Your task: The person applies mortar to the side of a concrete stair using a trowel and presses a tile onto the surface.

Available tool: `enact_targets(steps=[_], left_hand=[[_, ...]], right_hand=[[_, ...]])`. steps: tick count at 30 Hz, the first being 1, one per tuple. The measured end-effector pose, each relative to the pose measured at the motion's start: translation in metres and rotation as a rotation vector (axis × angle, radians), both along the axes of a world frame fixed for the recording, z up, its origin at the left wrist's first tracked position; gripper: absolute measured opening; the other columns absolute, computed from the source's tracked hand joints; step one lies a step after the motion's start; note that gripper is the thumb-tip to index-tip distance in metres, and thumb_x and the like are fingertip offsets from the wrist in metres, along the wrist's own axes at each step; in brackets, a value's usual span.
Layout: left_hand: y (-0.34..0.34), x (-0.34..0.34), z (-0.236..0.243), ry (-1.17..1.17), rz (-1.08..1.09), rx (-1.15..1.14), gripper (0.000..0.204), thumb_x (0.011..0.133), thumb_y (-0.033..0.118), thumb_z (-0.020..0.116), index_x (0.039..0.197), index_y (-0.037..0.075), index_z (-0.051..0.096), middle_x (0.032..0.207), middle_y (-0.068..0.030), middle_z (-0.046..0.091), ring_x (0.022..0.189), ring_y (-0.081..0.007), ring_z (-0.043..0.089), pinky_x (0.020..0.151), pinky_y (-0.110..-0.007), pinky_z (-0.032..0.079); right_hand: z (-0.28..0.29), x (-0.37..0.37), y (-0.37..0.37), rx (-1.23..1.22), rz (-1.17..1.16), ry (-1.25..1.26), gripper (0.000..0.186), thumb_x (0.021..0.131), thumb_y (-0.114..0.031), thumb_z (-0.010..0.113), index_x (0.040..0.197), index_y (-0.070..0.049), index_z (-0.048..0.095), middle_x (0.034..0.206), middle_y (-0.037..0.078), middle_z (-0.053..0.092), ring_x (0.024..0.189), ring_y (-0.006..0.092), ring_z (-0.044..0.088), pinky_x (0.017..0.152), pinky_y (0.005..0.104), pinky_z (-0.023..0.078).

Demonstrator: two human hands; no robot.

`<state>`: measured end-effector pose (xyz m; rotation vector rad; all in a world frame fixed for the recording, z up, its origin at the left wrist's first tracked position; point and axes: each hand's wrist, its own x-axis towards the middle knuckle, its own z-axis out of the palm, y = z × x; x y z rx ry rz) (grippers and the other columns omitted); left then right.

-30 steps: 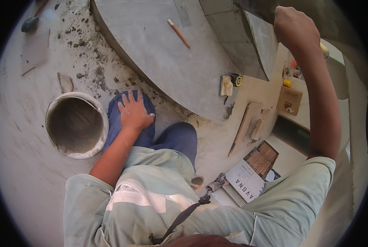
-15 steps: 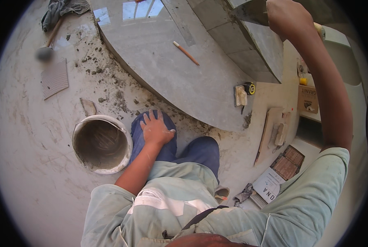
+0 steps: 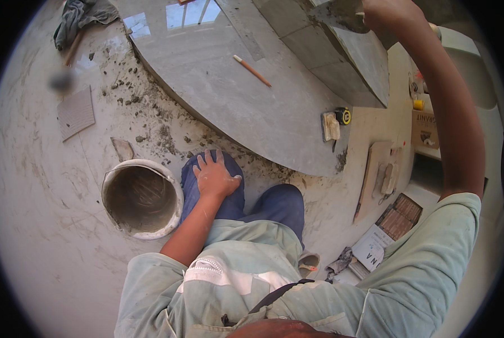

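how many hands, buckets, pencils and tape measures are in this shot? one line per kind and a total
Hands: 2, left hand and right hand
Bucket: 1
Pencil: 1
Tape measure: 1
Total: 5

The right hand (image 3: 393,14), its fingers curled round a pale tool handle (image 3: 436,32), has moved farther from the near corner of the tiled block (image 3: 319,53); less of the handle shows to the right of those fingers. The right forearm (image 3: 455,118) now overlaps the cardboard box (image 3: 424,129), nearer the body than the fingers; the sleeve (image 3: 426,259) hides more of the white carton (image 3: 369,250). With the shifted view, a grey cloth (image 3: 83,19) and bright window-like reflections (image 3: 193,14) on the slab (image 3: 207,73) have appeared, well beyond the left hand's (image 3: 215,177) fingers.
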<state>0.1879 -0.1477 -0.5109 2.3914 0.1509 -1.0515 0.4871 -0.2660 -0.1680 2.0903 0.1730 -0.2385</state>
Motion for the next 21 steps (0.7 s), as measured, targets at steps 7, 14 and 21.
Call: enact_targets(steps=[7, 14, 21], left_hand=[[-0.001, 0.000, 0.000, -0.004, -0.005, -0.014, 0.103, 0.078, 0.050, 0.078, 0.161, 0.008, 0.033, 0.166, -0.0237, 0.026, 0.153, -0.0449, 0.026, 0.121, -0.057, 0.027], [-0.003, 0.000, 0.002, -0.015, -0.023, -0.020, 0.103, 0.078, 0.051, 0.078, 0.160, 0.008, 0.033, 0.166, -0.0237, 0.026, 0.152, -0.0448, 0.027, 0.120, -0.057, 0.027], [-0.004, -0.003, 0.000, -0.031, -0.028, -0.014, 0.103, 0.077, 0.051, 0.078, 0.160, 0.008, 0.034, 0.166, -0.0242, 0.027, 0.151, -0.0444, 0.028, 0.120, -0.057, 0.028]], right_hand=[[-0.002, 0.008, 0.004, -0.092, 0.159, 0.048, 0.021, 0.082, -0.021, 0.065, 0.089, -0.008, 0.080, 0.093, 0.015, 0.077, 0.090, 0.0310, 0.075, 0.075, 0.0416, 0.060], [-0.005, 0.057, 0.026, -0.036, 0.143, -0.052, 0.024, 0.081, -0.024, 0.070, 0.096, -0.009, 0.080, 0.101, 0.013, 0.078, 0.096, 0.0282, 0.075, 0.078, 0.0396, 0.060], [0.001, 0.032, -0.001, -0.031, 0.021, 0.057, 0.025, 0.082, -0.024, 0.069, 0.099, -0.009, 0.080, 0.101, 0.012, 0.078, 0.098, 0.0288, 0.075, 0.079, 0.0406, 0.060]])
